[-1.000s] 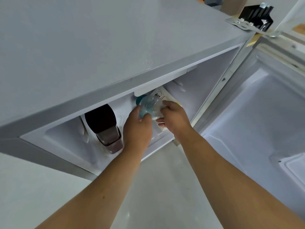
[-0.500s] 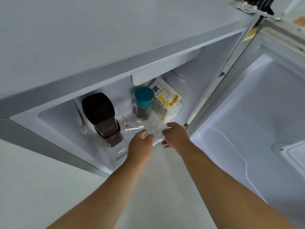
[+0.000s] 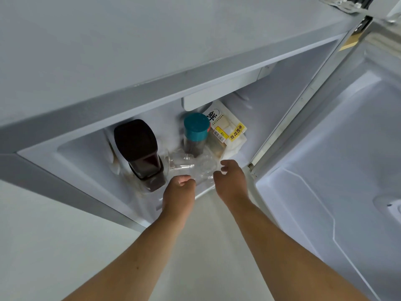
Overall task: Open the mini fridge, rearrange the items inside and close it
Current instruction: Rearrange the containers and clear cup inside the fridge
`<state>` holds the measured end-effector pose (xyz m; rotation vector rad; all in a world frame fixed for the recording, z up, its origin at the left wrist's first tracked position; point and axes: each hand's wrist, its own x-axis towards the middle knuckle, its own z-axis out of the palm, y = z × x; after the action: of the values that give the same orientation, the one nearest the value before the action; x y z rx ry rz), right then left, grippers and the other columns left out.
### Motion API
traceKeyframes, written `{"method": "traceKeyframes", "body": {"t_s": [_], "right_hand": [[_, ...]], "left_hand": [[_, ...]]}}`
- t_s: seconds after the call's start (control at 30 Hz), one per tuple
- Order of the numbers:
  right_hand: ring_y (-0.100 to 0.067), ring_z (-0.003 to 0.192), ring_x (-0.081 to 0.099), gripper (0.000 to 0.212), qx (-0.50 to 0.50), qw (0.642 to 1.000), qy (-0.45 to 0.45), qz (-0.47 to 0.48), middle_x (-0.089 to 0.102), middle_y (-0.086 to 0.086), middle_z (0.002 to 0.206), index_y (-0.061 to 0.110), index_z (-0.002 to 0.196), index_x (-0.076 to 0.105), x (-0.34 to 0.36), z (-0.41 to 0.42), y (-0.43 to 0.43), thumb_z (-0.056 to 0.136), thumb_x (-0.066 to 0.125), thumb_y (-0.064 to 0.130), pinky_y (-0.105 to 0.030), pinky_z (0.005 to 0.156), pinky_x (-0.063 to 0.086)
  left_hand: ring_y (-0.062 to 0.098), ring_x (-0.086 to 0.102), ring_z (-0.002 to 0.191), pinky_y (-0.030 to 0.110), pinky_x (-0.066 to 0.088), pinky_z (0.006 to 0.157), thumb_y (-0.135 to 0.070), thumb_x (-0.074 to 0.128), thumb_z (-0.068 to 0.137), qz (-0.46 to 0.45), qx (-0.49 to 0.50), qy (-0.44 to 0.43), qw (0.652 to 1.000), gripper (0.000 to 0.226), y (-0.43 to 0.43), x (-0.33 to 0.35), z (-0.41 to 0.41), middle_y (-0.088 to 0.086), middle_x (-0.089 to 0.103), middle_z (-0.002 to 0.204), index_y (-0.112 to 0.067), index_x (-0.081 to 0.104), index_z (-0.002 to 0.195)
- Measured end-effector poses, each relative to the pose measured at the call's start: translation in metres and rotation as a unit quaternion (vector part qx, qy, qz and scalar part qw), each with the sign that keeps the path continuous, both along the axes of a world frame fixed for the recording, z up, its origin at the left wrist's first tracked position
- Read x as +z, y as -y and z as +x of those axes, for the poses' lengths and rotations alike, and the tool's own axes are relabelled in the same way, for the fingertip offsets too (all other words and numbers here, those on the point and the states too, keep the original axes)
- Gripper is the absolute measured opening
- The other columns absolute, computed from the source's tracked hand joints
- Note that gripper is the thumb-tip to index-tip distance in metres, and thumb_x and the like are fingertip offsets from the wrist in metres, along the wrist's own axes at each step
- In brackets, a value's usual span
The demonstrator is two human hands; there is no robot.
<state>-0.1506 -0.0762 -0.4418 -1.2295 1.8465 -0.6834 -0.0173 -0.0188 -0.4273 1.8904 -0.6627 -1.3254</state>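
The mini fridge stands open, seen from above, with its door swung out to the right. Inside stand a dark bottle with a black cap on the left and a teal-lidded jar in the middle. A bread packet with yellow labels leans behind the jar on the right. A clear glass item lies on its side at the front. My left hand hovers at the front lip with fingers curled in and nothing visible inside them. My right hand is beside it, fingers apart, just short of the clear item.
The fridge's grey top overhangs and hides the back of the compartment. The door's inner liner has moulded shelves. Pale floor lies below my arms. A metal hinge bracket sits at the top right corner.
Both hands have let go of the teal-lidded jar, which now stands upright in the middle, and have drawn back to the front lip. The view has shifted lower, showing more of the inside.
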Motion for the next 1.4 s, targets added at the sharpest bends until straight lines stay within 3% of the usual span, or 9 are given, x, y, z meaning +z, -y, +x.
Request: {"method": "traceKeyframes", "body": {"t_s": [0.07,0.17,0.33,0.47,0.67,0.87,1.07,1.23,1.4], "right_hand": [[-0.006,0.088,0.060,0.038,0.051,0.996,-0.032,-0.061,0.064,0.009,0.122,0.033,0.130,0.057,0.006,0.007,0.002,0.093,0.060,0.025,-0.012,0.060,0.039],[-0.016,0.098,0.064,0.048,0.168,0.979,-0.070,-0.093,0.061,0.006,0.134,0.034,0.137,0.052,0.018,0.021,0.007,0.091,0.062,0.024,-0.023,0.072,0.046],[-0.033,0.106,0.069,0.073,0.370,0.869,-0.287,-0.163,0.057,-0.002,0.147,0.028,0.150,0.041,0.022,0.044,0.025,0.086,0.074,0.026,-0.040,0.078,0.059],[-0.032,0.092,0.071,0.074,0.414,0.821,-0.356,-0.164,0.068,-0.007,0.127,0.026,0.148,0.039,0.013,0.058,0.036,0.085,0.077,0.025,-0.042,0.070,0.062],[-0.032,0.090,0.069,0.062,0.413,0.814,-0.375,-0.164,0.067,-0.006,0.124,0.020,0.140,0.044,0.012,0.063,0.029,0.086,0.073,0.017,-0.041,0.066,0.060],[-0.029,0.084,0.068,0.066,0.415,0.784,-0.390,-0.248,0.068,-0.007,0.115,0.016,0.134,0.051,0.036,0.037,0.022,0.080,0.080,0.039,-0.034,0.063,0.055],[-0.026,0.098,0.065,0.065,0.447,0.810,-0.299,-0.233,0.059,-0.007,0.130,0.022,0.136,0.054,0.049,0.026,0.013,0.080,0.084,0.037,-0.037,0.081,0.057],[-0.027,0.107,0.067,0.071,0.443,0.829,-0.281,-0.195,0.058,-0.006,0.139,0.020,0.143,0.048,0.044,0.031,0.012,0.084,0.083,0.035,-0.037,0.090,0.059],[-0.029,0.114,0.066,0.069,0.449,0.825,-0.284,-0.192,0.062,-0.009,0.139,0.021,0.147,0.047,0.041,0.042,0.012,0.088,0.079,0.035,-0.040,0.096,0.057]], "left_hand": [[0.018,0.071,0.104,0.041,0.057,0.094,-0.032,0.059,0.088,-0.027,0.031,0.026,0.999,0.030,-0.005,0.004,-0.002,-0.009,0.071,0.118,-0.036,0.061,0.117],[0.018,0.064,0.118,0.041,0.051,0.100,-0.027,0.059,0.092,-0.074,0.022,0.088,0.993,0.045,-0.012,0.011,-0.007,-0.014,0.061,0.132,-0.036,0.051,0.135],[0.016,0.052,0.137,0.027,0.039,0.097,-0.016,0.053,0.096,-0.081,-0.021,0.120,0.989,0.054,-0.012,0.007,-0.002,-0.012,0.050,0.156,-0.037,0.048,0.146],[0.015,0.050,0.140,0.031,0.041,0.105,-0.016,0.048,0.097,-0.057,-0.023,0.099,0.993,0.056,-0.014,0.000,0.008,-0.013,0.048,0.158,-0.037,0.046,0.149],[0.015,0.064,0.128,0.044,0.048,0.110,-0.019,0.045,0.092,-0.047,-0.023,0.038,0.998,0.056,-0.020,0.003,0.010,-0.017,0.052,0.154,-0.045,0.047,0.142],[0.021,0.066,0.125,0.049,0.048,0.111,-0.037,0.046,0.086,-0.076,0.056,-0.027,0.995,0.049,-0.021,0.009,0.000,-0.012,0.059,0.144,-0.043,0.055,0.133],[0.016,0.080,0.086,0.028,0.063,0.074,-0.028,0.057,0.103,-0.037,0.188,-0.188,0.963,0.019,-0.011,0.003,-0.002,0.005,0.076,0.108,-0.026,0.063,0.121],[0.015,0.081,0.079,0.036,0.064,0.082,-0.041,0.060,0.103,0.004,0.207,-0.243,0.948,0.031,-0.007,0.000,0.007,0.011,0.077,0.112,-0.023,0.059,0.128],[0.013,0.080,0.076,0.028,0.065,0.066,-0.044,0.055,0.105,0.021,0.220,-0.252,0.942,0.038,-0.002,-0.003,0.013,0.009,0.079,0.106,-0.018,0.061,0.131]]}}
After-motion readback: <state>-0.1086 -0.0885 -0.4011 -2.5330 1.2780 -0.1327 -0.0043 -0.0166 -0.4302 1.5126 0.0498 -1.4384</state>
